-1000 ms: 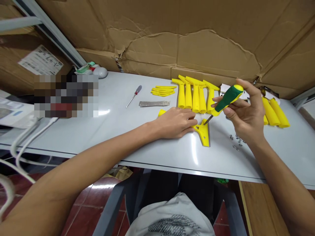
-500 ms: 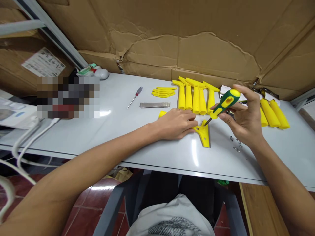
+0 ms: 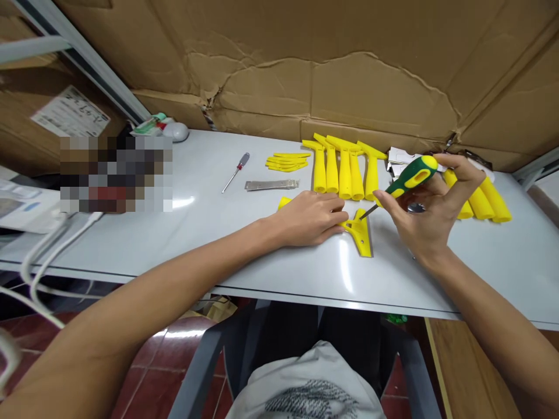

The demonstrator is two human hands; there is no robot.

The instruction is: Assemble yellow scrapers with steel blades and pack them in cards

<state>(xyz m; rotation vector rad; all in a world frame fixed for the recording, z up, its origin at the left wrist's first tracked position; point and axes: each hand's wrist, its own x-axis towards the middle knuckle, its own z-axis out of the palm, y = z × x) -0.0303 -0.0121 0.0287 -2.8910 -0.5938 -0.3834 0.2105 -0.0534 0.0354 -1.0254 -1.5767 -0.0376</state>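
My left hand is closed around the handle of a yellow scraper, pressing it to the table. The scraper's flared head points right, with a metal blade edge along its far side and a small screw in it. In my right hand is a green and yellow screwdriver, its handle tilted up to the right. The screwdriver's tip meets the upper part of the scraper head. Whether the tip sits in a screw cannot be made out. A small round shiny metal thing shows by my right palm.
Several yellow scraper handles lie in a row behind my hands, with more handles at the right. Thin yellow strips, metal blades and a small screwdriver lie left of them. Cardboard stands along the back.
The screwdriver has tilted lower toward the right and my right hand has shifted right with it, now covering most of the loose screws. My left hand keeps its hold.
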